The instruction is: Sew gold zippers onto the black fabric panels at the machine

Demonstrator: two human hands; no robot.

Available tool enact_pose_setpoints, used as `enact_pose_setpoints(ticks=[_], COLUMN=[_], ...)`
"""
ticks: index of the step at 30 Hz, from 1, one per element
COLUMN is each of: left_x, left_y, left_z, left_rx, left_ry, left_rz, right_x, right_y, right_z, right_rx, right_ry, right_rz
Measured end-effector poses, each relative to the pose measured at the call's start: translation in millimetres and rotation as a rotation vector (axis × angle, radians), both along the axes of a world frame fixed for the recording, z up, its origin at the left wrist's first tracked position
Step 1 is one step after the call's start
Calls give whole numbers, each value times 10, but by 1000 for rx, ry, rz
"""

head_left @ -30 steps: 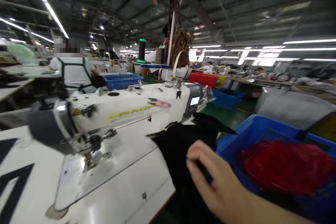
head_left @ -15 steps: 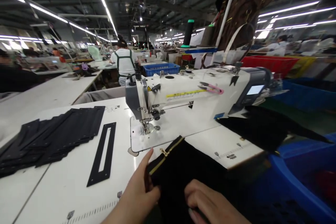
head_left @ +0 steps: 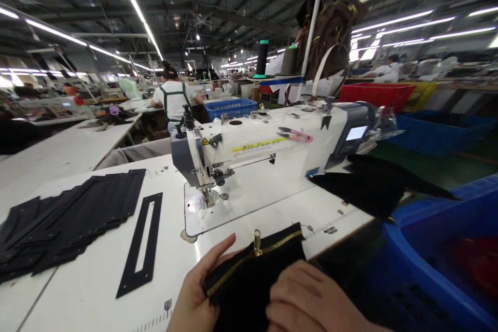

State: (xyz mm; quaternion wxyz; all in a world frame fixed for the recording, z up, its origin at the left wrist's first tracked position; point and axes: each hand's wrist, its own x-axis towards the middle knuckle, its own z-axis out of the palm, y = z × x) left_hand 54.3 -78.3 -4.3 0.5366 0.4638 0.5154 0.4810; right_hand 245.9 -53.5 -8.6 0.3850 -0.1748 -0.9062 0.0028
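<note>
Low in the middle of the head view, a black fabric piece with a gold zipper [head_left: 268, 264] is held between my two hands at the table's front edge. My left hand [head_left: 198, 290] grips its left end, thumb stretched up beside the zipper. Curled over the cloth on the right is my right hand [head_left: 307, 295]; its fingertips are hidden. The gold zipper pull [head_left: 257, 244] stands up near the middle of the zipper. Beyond the fabric is the sewing machine [head_left: 264, 140], its needle area [head_left: 210, 197] away from the cloth.
A slotted black strip [head_left: 142, 244] lies left of the machine, beside a stack of black pieces [head_left: 78, 212]. More black fabric [head_left: 361, 187] lies at the right table edge. Below it stands a blue bin [head_left: 439, 238]. Pink-handled thread snips [head_left: 298, 135] rest on the machine arm. A co-worker [head_left: 175, 96] is ahead.
The zippered fabric has turned so its zipper edge runs more level, and it sits lower and nearer me. My right hand has moved slightly up. The view has shifted to the right.
</note>
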Motion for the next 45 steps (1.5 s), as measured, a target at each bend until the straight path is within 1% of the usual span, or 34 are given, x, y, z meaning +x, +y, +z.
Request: enact_pose_setpoints(ticks=[2, 4, 6, 10, 12, 13, 16, 18, 20, 21, 23, 25, 26, 27, 29, 30, 32, 34, 37, 38, 39, 41, 43, 45], left_x=[6, 20, 37, 41, 9, -16, -108, -149, -153, -141, -105, -67, -50, -37, -17, -13, -25, -75, -212, -258, -295, -322, -260, -118], left_y=[-31, -56, -81, -143, -164, -167, -133, -84, -29, -3, 41, 71, 78, 80, 69, 58, 31, 11, 21, 39, 65, 134, 212, 284], left_z=[56, 92, 113, 111, 89, 77, 63, 90, 140, 169, 224, 264, 277, 286, 297, 300, 304, 316, 394, 446, 510, 664, 813, 915], left_rx=[-20, -28, -31, -24, 15, 52, 174, 186, 114, 71, 10, 8, 15, 20, 18, 17, 49, 130, 199, 206, 218, 276, 358, 437], left_ry=[-14, -16, -5, 13, 52, 105, 384, 530, 538, 492, 376, 317, 313, 314, 290, 270, 262, 354, 563, 608, 634, 648, 665, 731], left_rz=[-22, -36, -38, -57, -89, -109, -157, -196, -256, -281, -301, -254, -224, -199, -190, -203, -210, -220, -324, -345, -338, -274, -248, -315], right_x=[40, 49, 27, -43, -52, -42, 51, 151, 248, 285, 318, 295, 266, 230, 155, 123, 87, 100, 203, 248, 293, 367, 410, 425], right_y=[56, 102, 127, 116, 95, 88, 111, 167, 225, 241, 231, 173, 138, 105, 65, 60, 75, 112, 181, 203, 223, 255, 276, 295], right_z=[187, 283, 281, 198, 233, 282, 517, 685, 792, 808, 752, 595, 494, 392, 221, 169, 148, 220, 392, 448, 502, 615, 750, 891], right_rx=[-2, -50, -110, -224, -247, -255, -204, -112, -60, -90, -233, -381, -417, -422, -378, -348, -305, -318, -400, -402, -394, -383, -455, -564], right_ry=[-15, -34, -27, 6, -9, -21, -50, -68, -105, -138, -200, -230, -223, -208, -165, -140, -93, -67, -150, -209, -273, -373, -428, -450], right_rz=[-83, -127, -121, -94, -84, -81, -95, -176, -267, -288, -263, -220, -209, -205, -198, -191, -152, -108, -122, -149, -178, -191, -135, -33])
